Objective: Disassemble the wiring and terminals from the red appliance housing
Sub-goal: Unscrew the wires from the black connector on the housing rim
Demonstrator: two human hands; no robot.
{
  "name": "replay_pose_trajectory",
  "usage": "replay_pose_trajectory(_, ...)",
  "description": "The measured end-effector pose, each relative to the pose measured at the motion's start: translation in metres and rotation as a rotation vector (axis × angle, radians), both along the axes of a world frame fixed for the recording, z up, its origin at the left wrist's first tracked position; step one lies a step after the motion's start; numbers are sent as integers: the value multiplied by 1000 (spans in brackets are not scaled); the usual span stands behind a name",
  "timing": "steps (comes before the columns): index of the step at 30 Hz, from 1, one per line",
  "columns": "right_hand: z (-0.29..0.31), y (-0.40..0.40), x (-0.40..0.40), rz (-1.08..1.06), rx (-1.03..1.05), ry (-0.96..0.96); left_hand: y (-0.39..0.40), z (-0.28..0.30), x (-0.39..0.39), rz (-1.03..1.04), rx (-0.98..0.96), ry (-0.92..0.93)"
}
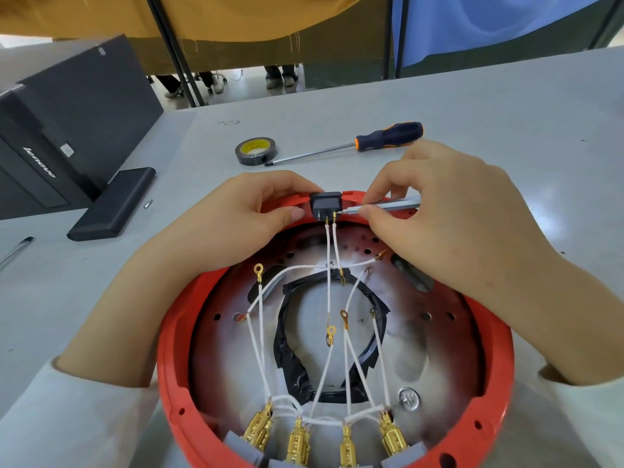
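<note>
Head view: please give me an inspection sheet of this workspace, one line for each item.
Surface: grey table, a few small marks.
Job's things: red housing lies open; black switch sits at its far rim; brass terminals line the near rim.
Clutter: tape roll, large screwdriver, black box, small metal part.
Hands: left hand holds the housing rim beside the switch; right hand grips a thin silver screwdriver, tip at a switch terminal.
Cables: white wires run from switch and terminals; several ring ends lie loose.
Surroundings: dark computer case, yellow and blue cloths, people's feet beyond.
</note>
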State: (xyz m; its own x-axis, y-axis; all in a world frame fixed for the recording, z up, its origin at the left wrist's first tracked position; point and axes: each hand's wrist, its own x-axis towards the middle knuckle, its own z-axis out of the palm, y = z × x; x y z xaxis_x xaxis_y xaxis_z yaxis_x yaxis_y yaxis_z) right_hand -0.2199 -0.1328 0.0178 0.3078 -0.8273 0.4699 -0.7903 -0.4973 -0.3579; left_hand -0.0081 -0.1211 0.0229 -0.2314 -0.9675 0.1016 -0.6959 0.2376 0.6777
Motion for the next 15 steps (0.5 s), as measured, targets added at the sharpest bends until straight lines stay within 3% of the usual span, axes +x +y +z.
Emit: replay_pose_trajectory(15,5,-11,-6,87,25,75,-2,0,0,-3,-38,-56)
